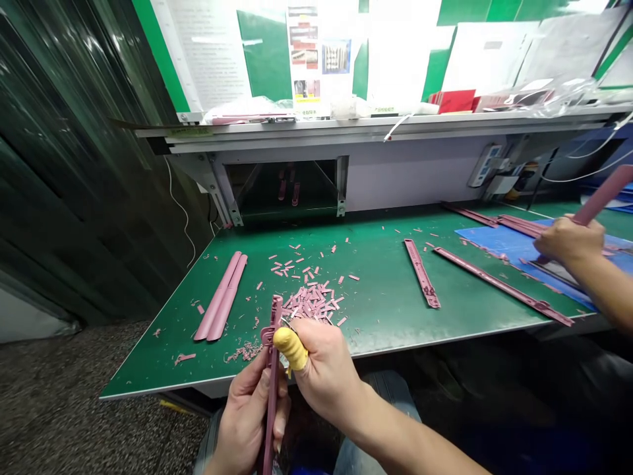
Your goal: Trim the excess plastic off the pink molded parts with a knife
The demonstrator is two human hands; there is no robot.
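Observation:
My left hand [247,415] is wrapped round a long pink plastic strip [271,389], held upright over my lap at the table's front edge. My right hand [324,369] is closed on a small metal blade [287,323] pressed against the strip's upper end; its thumb wears a yellow rubber finger cot [291,348]. Just beyond the strip's tip lies a heap of pink plastic trimmings [311,300] on the green table mat [376,290].
Two smooth pink shells [221,297] lie side by side at the left. Two more pink strips [422,272] [502,285] lie at the right. Another person's hand [568,241] holds a pink piece over a blue sheet [514,247]. A shelf with papers runs along the back.

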